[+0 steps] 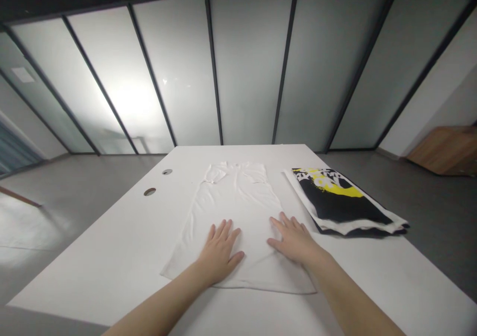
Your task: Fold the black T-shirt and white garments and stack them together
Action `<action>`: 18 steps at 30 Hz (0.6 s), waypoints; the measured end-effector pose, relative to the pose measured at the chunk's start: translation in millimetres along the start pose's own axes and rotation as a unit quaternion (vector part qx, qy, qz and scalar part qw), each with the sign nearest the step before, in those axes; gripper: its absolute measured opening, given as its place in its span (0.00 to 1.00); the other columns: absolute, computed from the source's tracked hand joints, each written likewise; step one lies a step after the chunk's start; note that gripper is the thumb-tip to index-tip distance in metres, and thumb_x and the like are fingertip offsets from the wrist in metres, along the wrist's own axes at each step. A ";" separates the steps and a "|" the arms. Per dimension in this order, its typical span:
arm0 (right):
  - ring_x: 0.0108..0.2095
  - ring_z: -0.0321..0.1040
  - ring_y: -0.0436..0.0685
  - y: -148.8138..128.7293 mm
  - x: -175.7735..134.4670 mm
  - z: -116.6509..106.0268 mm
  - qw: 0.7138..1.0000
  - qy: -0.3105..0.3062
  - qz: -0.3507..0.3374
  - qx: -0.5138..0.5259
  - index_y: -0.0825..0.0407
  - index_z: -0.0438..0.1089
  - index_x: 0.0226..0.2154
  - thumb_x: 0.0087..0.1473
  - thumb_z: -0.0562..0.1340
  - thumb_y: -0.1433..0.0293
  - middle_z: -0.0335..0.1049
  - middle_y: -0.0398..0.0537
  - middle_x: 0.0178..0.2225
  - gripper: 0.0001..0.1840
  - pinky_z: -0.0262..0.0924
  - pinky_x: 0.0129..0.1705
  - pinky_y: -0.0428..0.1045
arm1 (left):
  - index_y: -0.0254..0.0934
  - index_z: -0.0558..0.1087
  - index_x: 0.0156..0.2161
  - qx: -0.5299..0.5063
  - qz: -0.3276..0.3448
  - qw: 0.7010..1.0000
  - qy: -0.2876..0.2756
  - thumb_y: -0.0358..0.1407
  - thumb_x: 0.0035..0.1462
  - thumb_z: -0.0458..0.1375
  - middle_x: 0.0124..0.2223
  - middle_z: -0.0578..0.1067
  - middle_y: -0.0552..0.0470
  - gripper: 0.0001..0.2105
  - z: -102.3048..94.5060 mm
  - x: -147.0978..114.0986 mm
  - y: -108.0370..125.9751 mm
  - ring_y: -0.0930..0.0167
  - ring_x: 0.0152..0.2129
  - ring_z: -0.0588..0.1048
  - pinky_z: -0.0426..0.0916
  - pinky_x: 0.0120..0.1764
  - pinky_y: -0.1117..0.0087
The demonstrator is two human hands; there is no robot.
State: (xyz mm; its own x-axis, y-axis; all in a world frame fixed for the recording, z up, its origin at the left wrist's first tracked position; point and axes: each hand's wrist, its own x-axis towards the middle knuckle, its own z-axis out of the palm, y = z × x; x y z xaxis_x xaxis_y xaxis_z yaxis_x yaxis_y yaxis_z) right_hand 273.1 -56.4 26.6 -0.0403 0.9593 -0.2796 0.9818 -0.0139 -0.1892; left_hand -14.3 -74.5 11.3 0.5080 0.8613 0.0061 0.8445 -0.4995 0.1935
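Note:
A white T-shirt (238, 209) lies spread on the white table, its hem toward me and its neck and sleeves at the far end. Soft wrinkles run across its upper half and along its left side. My left hand (219, 251) rests on the lower middle of the shirt, fingers spread. On the lower right part, near the shirt's side edge, my right hand (292, 239) lies with its fingers apart. Neither hand grips the cloth.
To the right on the table (122, 256) sits a stack of folded shirts (335, 202), black with a yellow and white print on top. Two round holes (149, 192) pierce the tabletop at left. Frosted glass panels (246, 62) stand beyond the far edge.

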 end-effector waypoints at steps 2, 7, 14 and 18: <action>0.74 0.42 0.81 3.5 1.6 -1.2 0.999 0.024 0.020 -0.005 0.42 0.55 0.74 0.63 0.60 0.50 0.42 0.57 0.78 0.41 0.39 0.71 0.69 | 0.43 0.61 0.73 -0.002 0.018 1.000 -0.003 0.55 0.68 0.54 0.78 0.51 0.37 0.33 0.3 -1.9 2.5 0.49 0.75 0.48 0.45 0.71 0.37; 0.63 0.63 0.76 7.6 4.7 -6.5 0.996 0.084 0.025 -0.007 0.48 0.71 0.63 0.66 0.57 0.54 0.64 0.62 0.66 0.29 0.53 0.63 0.63 | 0.45 0.55 0.76 -0.012 0.144 0.989 -0.030 0.59 0.65 0.56 0.79 0.47 0.39 0.40 -8.3 -3.0 8.2 0.49 0.75 0.44 0.43 0.72 0.37; 0.53 0.72 0.68 7.6 3.1 -17.7 0.993 0.105 0.044 0.001 0.53 0.76 0.49 0.68 0.55 0.59 0.73 0.62 0.52 0.20 0.58 0.54 0.55 | 0.46 0.62 0.72 -0.078 0.324 0.940 -0.075 0.58 0.66 0.57 0.78 0.53 0.41 0.35 -29.6 20.9 31.6 0.51 0.74 0.52 0.43 0.73 0.43; 0.50 0.75 0.65 13.9 4.4 -19.5 0.994 0.099 0.050 0.019 0.54 0.72 0.53 0.68 0.56 0.63 0.76 0.61 0.51 0.17 0.60 0.49 0.53 | 0.45 0.60 0.73 -0.075 0.261 0.961 -0.045 0.53 0.70 0.52 0.77 0.56 0.42 0.31 -12.0 42.2 51.5 0.53 0.74 0.54 0.47 0.72 0.44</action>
State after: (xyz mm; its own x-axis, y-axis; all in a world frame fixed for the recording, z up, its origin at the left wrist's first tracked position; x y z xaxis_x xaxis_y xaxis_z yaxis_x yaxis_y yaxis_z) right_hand 290.1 -46.8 41.1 0.0980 0.9893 -0.1085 0.9713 -0.1188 -0.2062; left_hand 48.6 -62.8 33.2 0.8744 0.4819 0.0574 0.4396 -0.8366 0.3268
